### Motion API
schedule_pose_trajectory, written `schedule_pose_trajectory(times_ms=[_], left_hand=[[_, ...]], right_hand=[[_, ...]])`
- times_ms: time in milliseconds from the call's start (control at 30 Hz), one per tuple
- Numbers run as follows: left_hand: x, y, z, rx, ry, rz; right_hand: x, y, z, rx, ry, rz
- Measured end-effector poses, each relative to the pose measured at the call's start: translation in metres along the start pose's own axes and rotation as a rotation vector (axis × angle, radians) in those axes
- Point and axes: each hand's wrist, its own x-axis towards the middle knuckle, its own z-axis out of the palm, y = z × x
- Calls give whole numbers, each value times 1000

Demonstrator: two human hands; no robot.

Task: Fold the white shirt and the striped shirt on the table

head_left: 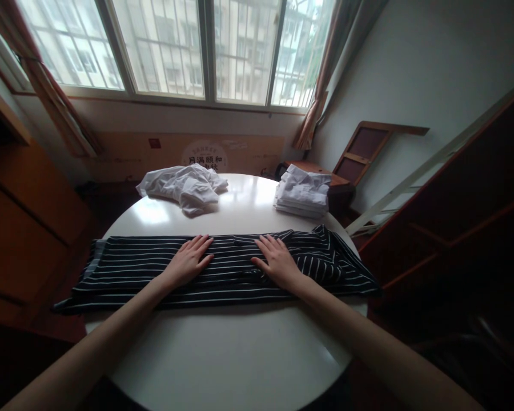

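A black garment with white stripes (132,265) lies stretched sideways across the white round table, its kind unclear. My left hand (189,260) rests flat on its middle, fingers spread. Palm down, my right hand (278,261) presses on the cloth farther right, fingers also apart. Left of my hands the fabric is fairly smooth, with a pale band near its end. On the right it bunches into folds, and both ends reach the table's edges or hang past them.
A crumpled white cloth (184,185) lies at the back left of the table (231,354). Folded white cloths (303,191) are stacked at the back right. Beyond stand a small wooden table (338,180) and a printed cardboard panel (132,154) under the window.
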Motion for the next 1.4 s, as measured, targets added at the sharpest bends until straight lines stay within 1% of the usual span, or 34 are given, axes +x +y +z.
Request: schedule_pose_trajectory(times_ms=[100, 200, 267, 367, 433, 500, 600, 733, 800, 867, 933, 1033, 1067, 1100, 1167, 1233, 1333, 1400], left_hand=[[-14, -34, -5, 34, -22, -117], [-30, -67, -9, 73, -36, -235], [-39, -87, -12, 98, -57, -318], [-51, -112, -17, 127, -100, -440], [-57, -126, -20, 155, -115, -506], [-60, -135, -22, 176, -116, -567], [-64, -138, -25, 172, -112, -619], [-64, -133, -28, 152, -106, -623], [-64, -132, -29, 154, -92, -621], [-64, -131, -29, 151, -73, -614], [-65, -131, -28, 145, -55, -606], [-65, -132, -28, 146, -47, -601], [-65, -132, -28, 149, -48, -604], [-65, -132, -27, 151, -49, -607], [-65, -132, -27, 157, -47, -605], [-65, -132, -27, 164, -43, -600], [-66, -132, -27, 162, -57, -600], [-66, -132, -28, 155, -67, -602]], right_hand=[[-11, 31, -5, -75, -7, 113], [-26, 64, -7, -131, -25, 298], [-37, 83, -8, -176, -34, 383], [-50, 105, -11, -229, -27, 456], [-56, 113, -12, -236, -22, 478], [-59, 117, -12, -236, -18, 479], [-61, 119, -9, -235, 0, 481], [-62, 118, -7, -212, 19, 486], [-61, 119, -9, -174, 49, 464], [-57, 124, -15, -86, 99, 451], [-49, 135, -22, 42, 184, 520], [-32, 160, -32, 207, 395, 730], [-26, 168, -35, 251, 437, 761], [-20, 176, -36, 306, 433, 774], [-10, 187, -39, 416, 329, 770], [-3, 192, -40, 442, 241, 779], [5, 193, -41, 362, 234, 788], [8, 193, -41, 367, 222, 742]])
